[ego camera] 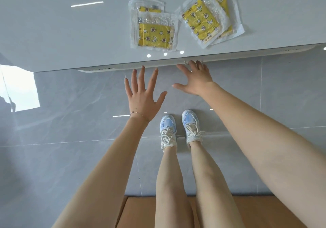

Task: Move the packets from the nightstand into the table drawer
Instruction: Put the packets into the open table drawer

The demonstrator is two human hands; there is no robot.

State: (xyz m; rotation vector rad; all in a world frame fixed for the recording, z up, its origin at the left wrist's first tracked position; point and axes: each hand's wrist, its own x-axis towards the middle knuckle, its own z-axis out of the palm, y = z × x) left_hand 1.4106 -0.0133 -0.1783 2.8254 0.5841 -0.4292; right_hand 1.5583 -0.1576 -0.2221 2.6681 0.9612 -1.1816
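My left hand (142, 93) hovers spread and empty below the bench (70, 33) edge, my right hand (195, 81) fingers reach the handle (187, 61) beneath it, hooked or not I cannot tell, while the packets (153, 33) lie ahead on top, one pile beyond each hand.

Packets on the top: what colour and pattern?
Packets hold yellow print with stars and moons; head view.

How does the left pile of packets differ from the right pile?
The left pile lies square to the front edge; the right pile lies askew. The left pile's lower packet peeks out behind, the right pile's to the right. Both hold two clear packets with yellow contents.
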